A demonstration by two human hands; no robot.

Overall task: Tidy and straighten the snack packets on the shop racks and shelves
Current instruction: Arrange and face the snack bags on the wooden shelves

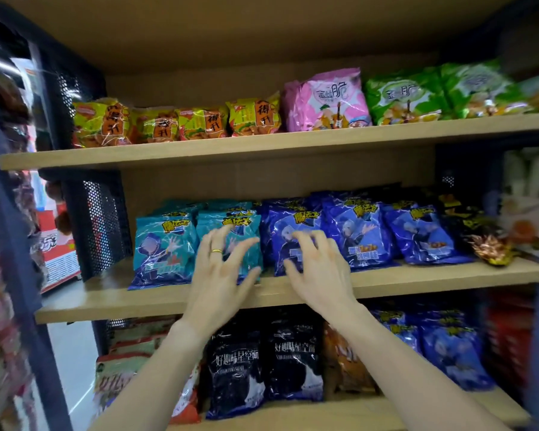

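On the middle shelf [417, 278] stand teal packets [161, 244] at the left and dark blue packets [355, 231] to their right. My left hand [221, 275], with a gold ring, is spread in front of the second teal packet [246, 225], fingers loosely bent, holding nothing. My right hand [318, 269] is spread in front of the first blue packet [280, 225], also holding nothing. Whether the fingertips touch the packets is unclear because of blur. A black and gold packet [486, 244] lies tilted at the row's right end.
The top shelf [199, 150] carries yellow-red packets [175, 122], a pink packet [324, 101] and green packets [433, 94]. The bottom shelf holds black packets [262, 356], blue packets [448, 349] and red-green packets [128, 353]. A black perforated side panel [100, 225] bounds the left.
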